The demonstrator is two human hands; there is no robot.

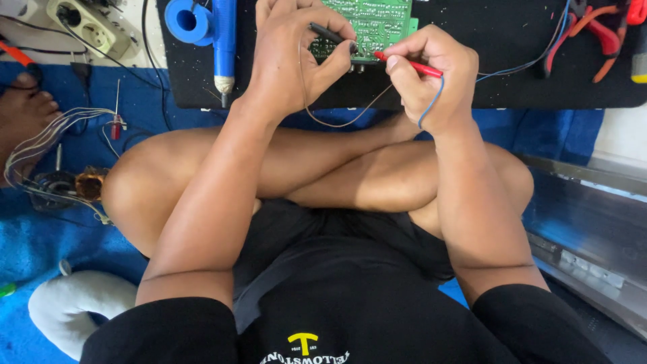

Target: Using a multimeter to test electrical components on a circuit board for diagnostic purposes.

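A green circuit board (pixel 377 23) lies on a black mat (pixel 499 40) at the top centre. My left hand (pixel 293 54) pinches a black test probe (pixel 331 35) whose tip touches the board's near edge. My right hand (pixel 431 77) grips a red test probe (pixel 411 65), its tip also at the board's near edge, close to the black one. A thin wire loops down from the left hand, and a blue lead runs from the right hand toward the right. I sit cross-legged, knees under both forearms.
A blue desoldering pump (pixel 219 40) and a blue roll lie on the mat's left. A white power strip (pixel 91 27) sits top left. Pliers with orange-red handles (pixel 603 37) lie top right. A wire bundle with a copper coil (pixel 84 182) lies left; a metal chassis (pixel 593 222) stands right.
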